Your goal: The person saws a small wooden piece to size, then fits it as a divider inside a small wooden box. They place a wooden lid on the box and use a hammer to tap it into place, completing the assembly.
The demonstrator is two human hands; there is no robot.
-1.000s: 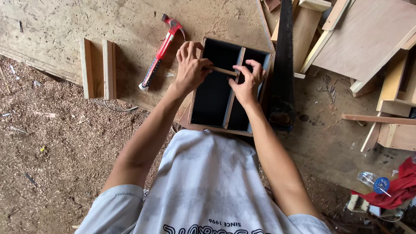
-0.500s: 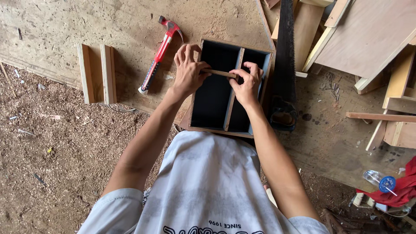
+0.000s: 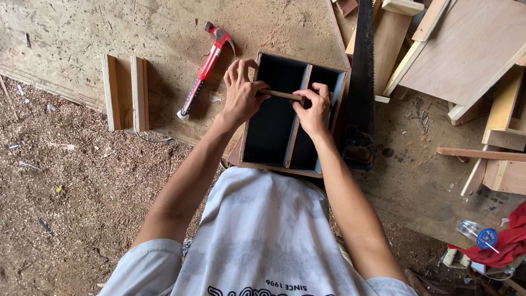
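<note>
the left hand (image 3: 241,93) and right hand (image 3: 315,109) each pinch one end of a thin wooden strip (image 3: 282,95), holding it level across the top of a box (image 3: 262,127). the left fingers curl over the box's left wall, thumb and forefinger closed on the strip; the right fingers are bunched together on the strip's other end, just over the divider (image 3: 298,120). the box is an open wooden frame with a dark inside, split by that upright divider into a wide left bay and a narrow right one. it lies on a plywood sheet (image 3: 109,27), its near edge close to the person's white shirt (image 3: 263,230).

a hammer (image 3: 205,71) with a red and black handle lies just left of the box, head pointing away, near the left hand but not touching it. further left sits a small u-shaped wood piece (image 3: 126,93). a handsaw (image 3: 361,71) lies right beside the box's right wall, teeth facing right, its dark handle toward the person. beyond it, boards and offcuts (image 3: 466,49) are stacked at angles, with a few loose nails (image 3: 422,109) near them. at lower right, a red cloth (image 3: 504,241) and a clear plastic bottle with a blue cap (image 3: 476,233).

the ground is dirt covered in sawdust (image 3: 71,186).
</note>
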